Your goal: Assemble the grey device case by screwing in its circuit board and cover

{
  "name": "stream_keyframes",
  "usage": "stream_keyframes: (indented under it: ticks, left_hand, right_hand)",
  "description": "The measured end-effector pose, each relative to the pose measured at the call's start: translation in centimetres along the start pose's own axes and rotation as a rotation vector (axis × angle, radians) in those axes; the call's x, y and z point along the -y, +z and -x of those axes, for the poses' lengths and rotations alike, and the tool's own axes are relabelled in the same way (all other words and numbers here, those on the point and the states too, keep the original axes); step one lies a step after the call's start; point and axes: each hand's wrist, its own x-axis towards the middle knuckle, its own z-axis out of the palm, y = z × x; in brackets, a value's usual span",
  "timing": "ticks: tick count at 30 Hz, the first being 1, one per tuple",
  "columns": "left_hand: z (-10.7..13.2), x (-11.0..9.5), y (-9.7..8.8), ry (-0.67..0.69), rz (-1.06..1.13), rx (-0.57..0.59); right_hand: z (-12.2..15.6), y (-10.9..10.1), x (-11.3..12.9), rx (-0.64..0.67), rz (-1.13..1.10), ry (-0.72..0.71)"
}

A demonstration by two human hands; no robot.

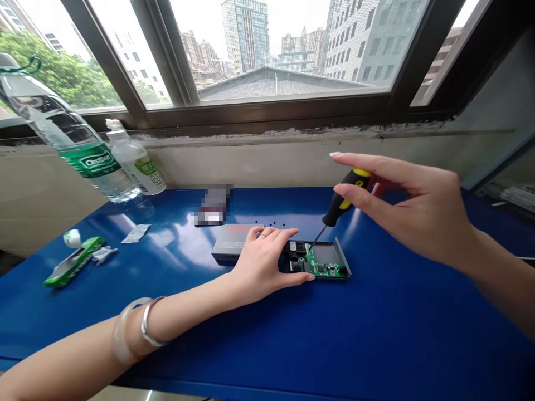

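A green circuit board (324, 269) sits in an open metal tray (343, 257) with black connector blocks at its left end. My left hand (261, 262) spans that end, thumb at the near edge and fingers toward the far side, gripping it. Under and behind this hand is a grey metal case (229, 243), partly covered. My right hand (422, 206) holds a black and yellow screwdriver (340, 203) between thumb and fingers, the index finger stretched past the handle. The screwdriver leans, its shaft running down to the board near the connectors; whether the tip sits in a screw cannot be seen.
Several tiny dark screws (284, 224) lie behind the case. A pixelated dark object (214, 205) rests farther back. At left stand a large water bottle (90, 150) and a smaller bottle (136, 161), near a green wrapper (75, 262) and a white packet (136, 233). A window wall borders the blue table (376, 345).
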Motion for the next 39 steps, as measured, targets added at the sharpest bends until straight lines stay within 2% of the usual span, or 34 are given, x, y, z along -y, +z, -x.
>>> stream_keyframes:
  ticks: [9,15,23,39]
  left_hand:
    - [0.0,0.2,0.2,0.017,-0.046,0.039]
    - [0.1,0.3,0.1,0.035,-0.027,0.03]
    - [0.1,0.5,0.4,0.043,-0.025,0.025]
    - [0.0,0.5,0.3,0.044,-0.029,0.024]
  right_hand:
    - [-0.3,1.2,-0.3,0.123,-0.075,0.008]
    - [-1.4,2.0,0.2,0.154,-0.111,-0.021]
    - [-1.5,2.4,-0.1,0.186,-0.065,-0.053]
    - [-1.3,2.5,-0.1,0.17,-0.071,-0.088]
